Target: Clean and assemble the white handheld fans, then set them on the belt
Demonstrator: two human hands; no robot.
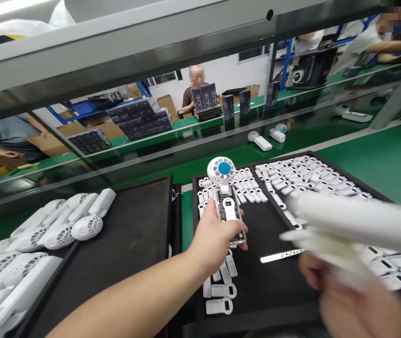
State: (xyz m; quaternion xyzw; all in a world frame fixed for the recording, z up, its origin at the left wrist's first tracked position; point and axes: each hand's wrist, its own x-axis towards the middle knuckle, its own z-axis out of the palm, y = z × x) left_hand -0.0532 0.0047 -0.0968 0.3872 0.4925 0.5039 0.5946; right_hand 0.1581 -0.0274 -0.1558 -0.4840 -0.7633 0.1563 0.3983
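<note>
Reaching with the bare left arm (144, 291) diagonally forward and inward, from the near left toward the far edge of the surface (362, 152). Gripping with the left hand (216, 232), raised over the surface, with the thumb (231, 227) laid across the front and fingertips (244, 246) showing on the right side. Holding the right hand (350, 300) up too, closer to the near edge, well apart from the left, curled in a grip; too blurred to tell single fingers.

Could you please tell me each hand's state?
Left hand: closed, holding a white round-headed plastic fan.
Right hand: closed, holding a blurred white gun-shaped tool.
</note>
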